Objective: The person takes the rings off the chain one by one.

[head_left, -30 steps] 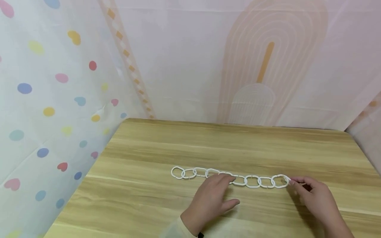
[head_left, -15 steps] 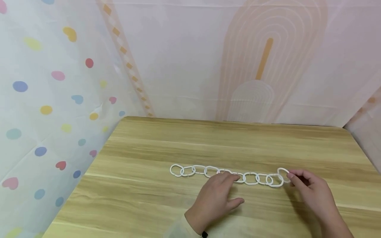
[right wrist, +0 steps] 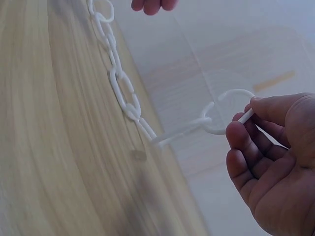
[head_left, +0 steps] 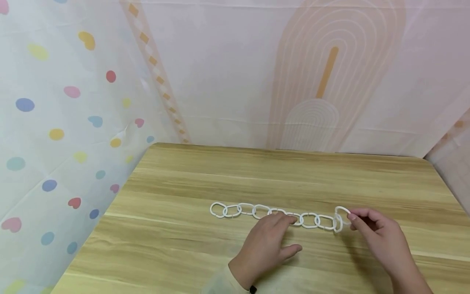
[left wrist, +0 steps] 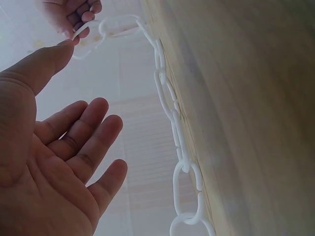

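Note:
A chain of white plastic links (head_left: 310,220) runs left to right across the wooden table. My right hand (head_left: 382,237) pinches the end link (right wrist: 238,92) between thumb and fingers, and that link stands raised. A gap shows in its ring in the right wrist view, with the neighbouring link (right wrist: 182,132) hooked through it and tilted up off the table. My left hand (head_left: 262,245) hovers over the middle of the chain, fingers spread and relaxed, holding nothing; the left wrist view shows its palm (left wrist: 44,196) beside the links. Part of the chain is hidden behind its fingers in the head view.
The wood-grain table (head_left: 165,253) meets a pale patterned cloth backdrop (head_left: 227,81) at its far edge. On the left hangs a white cloth (head_left: 92,90) with coloured dots and hearts.
My right hand has lifted the end link and drawn it left, so the neighbouring link now tips up. The left hand stays over the chain's middle, nearly still.

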Demonstrator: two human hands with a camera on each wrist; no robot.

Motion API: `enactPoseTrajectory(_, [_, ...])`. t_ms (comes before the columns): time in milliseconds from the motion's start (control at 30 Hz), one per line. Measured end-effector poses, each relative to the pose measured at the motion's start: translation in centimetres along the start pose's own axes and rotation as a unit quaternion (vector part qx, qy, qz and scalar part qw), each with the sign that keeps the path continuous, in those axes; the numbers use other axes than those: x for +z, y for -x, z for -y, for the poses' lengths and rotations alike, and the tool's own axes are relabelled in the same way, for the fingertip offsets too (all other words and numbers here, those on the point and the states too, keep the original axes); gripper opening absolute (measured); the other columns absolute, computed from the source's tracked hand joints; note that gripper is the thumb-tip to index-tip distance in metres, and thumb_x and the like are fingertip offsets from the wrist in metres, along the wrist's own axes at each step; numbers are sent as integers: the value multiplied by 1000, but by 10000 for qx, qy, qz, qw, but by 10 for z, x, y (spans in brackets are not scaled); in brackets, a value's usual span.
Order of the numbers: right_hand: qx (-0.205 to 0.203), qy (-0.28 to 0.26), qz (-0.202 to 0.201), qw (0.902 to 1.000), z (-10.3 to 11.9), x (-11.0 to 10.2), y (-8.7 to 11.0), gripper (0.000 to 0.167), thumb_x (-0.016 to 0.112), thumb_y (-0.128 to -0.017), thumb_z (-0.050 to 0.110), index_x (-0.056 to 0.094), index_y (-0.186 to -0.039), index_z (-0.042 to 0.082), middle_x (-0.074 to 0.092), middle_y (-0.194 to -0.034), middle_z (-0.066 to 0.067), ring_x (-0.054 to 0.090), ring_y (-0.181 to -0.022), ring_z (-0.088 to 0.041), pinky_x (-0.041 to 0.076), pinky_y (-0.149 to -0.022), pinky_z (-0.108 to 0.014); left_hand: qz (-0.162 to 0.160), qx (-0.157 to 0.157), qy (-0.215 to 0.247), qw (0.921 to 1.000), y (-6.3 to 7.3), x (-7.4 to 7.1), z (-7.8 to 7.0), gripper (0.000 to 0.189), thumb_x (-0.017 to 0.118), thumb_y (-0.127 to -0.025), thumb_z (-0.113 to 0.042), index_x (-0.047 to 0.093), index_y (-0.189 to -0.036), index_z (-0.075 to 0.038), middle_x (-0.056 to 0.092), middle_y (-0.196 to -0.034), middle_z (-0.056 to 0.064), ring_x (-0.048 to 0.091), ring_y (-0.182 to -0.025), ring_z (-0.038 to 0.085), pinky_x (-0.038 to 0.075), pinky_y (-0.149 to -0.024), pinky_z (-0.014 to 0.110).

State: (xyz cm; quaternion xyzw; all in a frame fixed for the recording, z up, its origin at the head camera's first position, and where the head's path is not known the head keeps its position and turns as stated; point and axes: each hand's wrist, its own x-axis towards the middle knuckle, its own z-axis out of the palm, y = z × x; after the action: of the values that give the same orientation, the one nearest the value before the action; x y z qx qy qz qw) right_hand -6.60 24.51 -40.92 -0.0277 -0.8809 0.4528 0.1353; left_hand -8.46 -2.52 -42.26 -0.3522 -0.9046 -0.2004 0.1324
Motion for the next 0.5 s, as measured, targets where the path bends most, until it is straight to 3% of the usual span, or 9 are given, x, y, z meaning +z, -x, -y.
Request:
enactPoseTrajectory(267, [115, -136, -58, 9998, 9, 3, 3, 18, 69, -97, 16, 73, -106, 2, 68, -76, 6, 63, -70, -4, 46, -56, -20, -3, 14, 61, 10000, 0, 1, -1, 54, 81, -83, -43, 62, -124, -14, 66, -116, -6, 62, -107, 10, 44, -103, 26])
enactPoseTrajectory(500, [-268, -295, -192, 9990, 19, 9, 8, 8, 68, -96, 8, 72, -100, 1, 69, -76, 4, 65, -69, -4, 49, -59, -18, -135, 143, -32, 9998, 0, 3, -1, 54, 81, -82, -44, 62, -123, -14, 66, -117, -7, 62, -105, 8, 45, -101, 25])
